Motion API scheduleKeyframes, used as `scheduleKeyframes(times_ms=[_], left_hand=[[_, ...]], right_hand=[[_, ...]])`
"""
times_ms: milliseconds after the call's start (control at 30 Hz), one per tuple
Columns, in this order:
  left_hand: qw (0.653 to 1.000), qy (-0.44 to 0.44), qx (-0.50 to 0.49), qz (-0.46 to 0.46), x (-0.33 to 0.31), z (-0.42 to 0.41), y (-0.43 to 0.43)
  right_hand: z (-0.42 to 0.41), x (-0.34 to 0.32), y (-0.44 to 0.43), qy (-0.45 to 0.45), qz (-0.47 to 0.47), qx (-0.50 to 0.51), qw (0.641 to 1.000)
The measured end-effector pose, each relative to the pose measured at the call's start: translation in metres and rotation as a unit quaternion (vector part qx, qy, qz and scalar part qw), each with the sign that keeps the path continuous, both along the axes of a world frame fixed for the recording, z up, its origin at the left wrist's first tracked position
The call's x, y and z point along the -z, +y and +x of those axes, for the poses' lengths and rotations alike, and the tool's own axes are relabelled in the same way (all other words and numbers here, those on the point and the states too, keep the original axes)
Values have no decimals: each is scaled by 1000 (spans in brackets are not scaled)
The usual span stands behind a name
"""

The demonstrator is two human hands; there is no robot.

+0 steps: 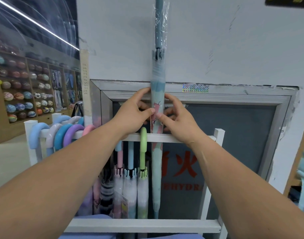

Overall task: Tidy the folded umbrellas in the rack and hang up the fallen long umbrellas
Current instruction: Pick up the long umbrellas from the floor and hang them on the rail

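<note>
At centre frame, our left hand (133, 112) and right hand (175, 118) pinch the long umbrella (157, 163) canopy, apparently straightening it. Next, we judge: hook it over the rack rail (172, 138).

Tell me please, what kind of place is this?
Probably a shop. Many new umbrellas hang by coloured handles on a white rack, the long umbrella in both hands is still plastic-wrapped, and wall shelves of balls stand at the left.

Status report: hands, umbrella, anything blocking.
Left hand and right hand both gripping the long blue umbrella, held upright, handle up. Not hung yet. Green-handled umbrella hooked on rack rail beside it; nothing blocking.
</note>
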State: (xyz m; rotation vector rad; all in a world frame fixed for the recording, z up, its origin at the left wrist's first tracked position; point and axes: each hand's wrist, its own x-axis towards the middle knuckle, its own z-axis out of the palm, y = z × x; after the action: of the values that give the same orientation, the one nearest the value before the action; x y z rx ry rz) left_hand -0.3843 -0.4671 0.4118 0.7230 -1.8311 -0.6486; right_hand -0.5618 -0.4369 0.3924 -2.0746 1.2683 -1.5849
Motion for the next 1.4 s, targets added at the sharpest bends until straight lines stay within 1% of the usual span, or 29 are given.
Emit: scheduleKeyframes(times_ms=[133, 200, 300, 367, 500, 567, 633, 733, 833, 967, 1133, 1200, 1300, 1333, 1400], left_hand=[[998, -62, -19, -23, 2, -6, -1], [996, -78, -29, -36, 3, -8, -2], [995, -80, -35, -46, 4, -9, -1], [996, -60, -45, -53, 3, -10, -1], [994, 22, -79, -74, 2, -12, 0], [994, 32, -78, -75, 3, -14, 2], [995, 29, -69, -62, 3, -13, 0], [998, 31, -44, -28, 2, -10, -4], [998, -13, -47, -36, 3, -9, -4], [992, -89, -64, -68, 4, -11, 0], [991, -110, -52, -58, 3, -8, 4], [993, -80, -62, -57, 2, -9, 1], [997, 17, -68, -44, 4, -10, -4], [996, 28, -68, -41, 4, -9, -4], [996, 15, -75, -46, 5, -9, -4]], right_hand=[[-2, 1, -2, -51, -28, 41, 997], [-4, 1, -2, -51, -21, 29, 998], [-6, 1, -2, -41, -10, 17, 999], [-8, 1, -2, -35, -3, 5, 999], [-9, 1, 1, -9, 20, -23, 999], [-9, 2, 1, 19, 27, -15, 999], [-8, 2, 0, 28, 30, -9, 999], [-8, 1, -2, -11, 20, 1, 1000], [-7, 2, -3, -49, -17, 20, 998], [-5, 1, 0, -31, -35, 21, 999], [-7, 2, 0, -37, -26, 16, 999], [-9, 3, -1, -38, -13, 8, 999], [-9, 4, -4, 9, 2, 25, 1000], [-9, 4, -4, 30, 4, 35, 999], [-9, 4, -4, 60, 16, 50, 997]])
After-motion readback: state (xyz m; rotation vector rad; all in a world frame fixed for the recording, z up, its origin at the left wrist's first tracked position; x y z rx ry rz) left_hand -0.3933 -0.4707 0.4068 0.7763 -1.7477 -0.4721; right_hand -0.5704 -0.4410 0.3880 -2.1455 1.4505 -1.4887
